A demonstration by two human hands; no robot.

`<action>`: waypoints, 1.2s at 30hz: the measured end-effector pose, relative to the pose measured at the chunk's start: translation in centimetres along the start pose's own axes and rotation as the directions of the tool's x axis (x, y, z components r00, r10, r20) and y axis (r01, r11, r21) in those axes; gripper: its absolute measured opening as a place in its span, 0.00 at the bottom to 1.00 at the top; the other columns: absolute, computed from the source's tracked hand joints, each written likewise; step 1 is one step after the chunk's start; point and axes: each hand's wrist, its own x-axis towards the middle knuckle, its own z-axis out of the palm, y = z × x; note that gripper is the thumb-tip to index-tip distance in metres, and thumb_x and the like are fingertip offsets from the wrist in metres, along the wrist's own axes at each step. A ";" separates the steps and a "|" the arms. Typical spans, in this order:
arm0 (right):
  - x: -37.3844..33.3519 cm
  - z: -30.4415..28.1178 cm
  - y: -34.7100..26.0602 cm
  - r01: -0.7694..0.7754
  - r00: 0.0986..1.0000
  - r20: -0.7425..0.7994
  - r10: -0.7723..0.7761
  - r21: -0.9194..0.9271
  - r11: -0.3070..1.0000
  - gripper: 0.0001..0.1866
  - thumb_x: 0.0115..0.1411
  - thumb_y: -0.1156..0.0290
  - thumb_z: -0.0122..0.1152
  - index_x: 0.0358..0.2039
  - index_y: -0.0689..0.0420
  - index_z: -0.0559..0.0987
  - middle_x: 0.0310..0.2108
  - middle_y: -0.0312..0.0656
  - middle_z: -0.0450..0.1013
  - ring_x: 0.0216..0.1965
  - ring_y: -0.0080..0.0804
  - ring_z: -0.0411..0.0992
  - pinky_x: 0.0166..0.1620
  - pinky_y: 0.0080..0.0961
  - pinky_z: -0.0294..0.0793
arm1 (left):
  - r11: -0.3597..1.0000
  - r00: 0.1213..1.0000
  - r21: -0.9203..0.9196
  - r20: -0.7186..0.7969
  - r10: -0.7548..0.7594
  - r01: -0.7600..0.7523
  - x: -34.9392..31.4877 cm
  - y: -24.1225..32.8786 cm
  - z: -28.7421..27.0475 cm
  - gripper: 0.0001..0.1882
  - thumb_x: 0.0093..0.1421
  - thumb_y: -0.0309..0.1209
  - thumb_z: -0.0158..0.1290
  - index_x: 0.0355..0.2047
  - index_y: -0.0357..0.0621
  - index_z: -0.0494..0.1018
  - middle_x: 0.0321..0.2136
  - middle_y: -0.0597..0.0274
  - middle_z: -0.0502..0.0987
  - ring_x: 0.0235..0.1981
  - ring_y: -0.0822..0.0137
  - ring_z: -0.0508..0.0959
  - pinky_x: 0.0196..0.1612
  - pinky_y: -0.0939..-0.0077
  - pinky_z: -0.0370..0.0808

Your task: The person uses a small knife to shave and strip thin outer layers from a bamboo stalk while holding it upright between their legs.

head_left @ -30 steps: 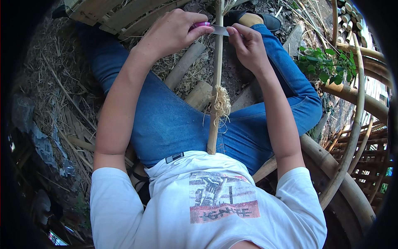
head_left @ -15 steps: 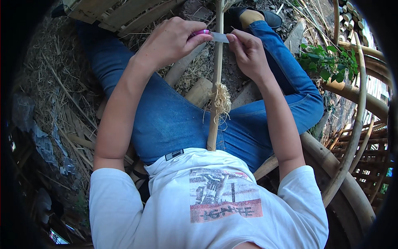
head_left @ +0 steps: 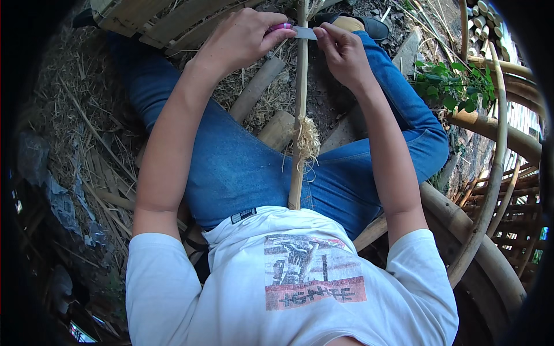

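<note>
A long, pale bamboo stick (head_left: 300, 92) runs from my waist away between my legs. Across its far part lies a small knife (head_left: 303, 33) with a pink handle and a flat blade. My left hand (head_left: 238, 41) is closed around the handle. On the other side of the stick, my right hand (head_left: 347, 56) pinches the tip end of the blade between thumb and fingers. The blade touches the stick or is right over it. A tuft of curled shavings (head_left: 308, 141) clings to the stick lower down, and more thin strands hang at its far end.
Slatted wood or bamboo (head_left: 138, 20) stands at the far left. Cut bamboo pieces (head_left: 258, 87) lie between my legs. To the right are a leafy green plant (head_left: 456, 86), curved bamboo poles (head_left: 499, 144) and a woven bamboo panel (head_left: 513, 222). Plastic scraps (head_left: 63, 202) lie at left among dry straw.
Both hands have slid the knife farther along the stick, away from my body. My arms are stretched out more. The tuft of shavings stays at about the same place.
</note>
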 end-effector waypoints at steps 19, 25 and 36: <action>0.7 0.1 -0.3 0.083 0.996 -0.035 -0.086 -0.073 0.994 0.11 0.66 0.71 0.56 0.27 0.62 0.72 0.17 0.46 0.59 0.18 0.38 0.58 0.25 0.31 0.60 | 0.997 0.994 0.076 -0.102 0.039 -0.031 -0.3 -0.4 0.5 0.13 0.63 0.41 0.56 0.36 0.43 0.78 0.22 0.51 0.77 0.23 0.50 0.77 0.27 0.59 0.72; -5.7 0.7 -2.2 0.066 0.998 0.007 -0.066 -0.031 0.997 0.13 0.65 0.73 0.55 0.24 0.64 0.68 0.16 0.45 0.57 0.18 0.39 0.56 0.24 0.32 0.58 | 0.989 0.987 0.034 0.081 0.137 -0.141 -3.8 2.4 -0.2 0.11 0.63 0.40 0.55 0.33 0.45 0.76 0.21 0.53 0.76 0.27 0.50 0.78 0.31 0.57 0.73; -6.7 1.6 -2.2 0.000 1.000 -0.019 0.002 0.099 0.995 0.14 0.67 0.72 0.54 0.23 0.63 0.69 0.16 0.43 0.57 0.17 0.30 0.55 0.23 0.29 0.57 | 0.976 0.970 0.129 0.191 0.149 -0.175 -2.4 2.4 -1.1 0.13 0.62 0.42 0.55 0.32 0.46 0.76 0.22 0.54 0.76 0.28 0.50 0.78 0.32 0.56 0.73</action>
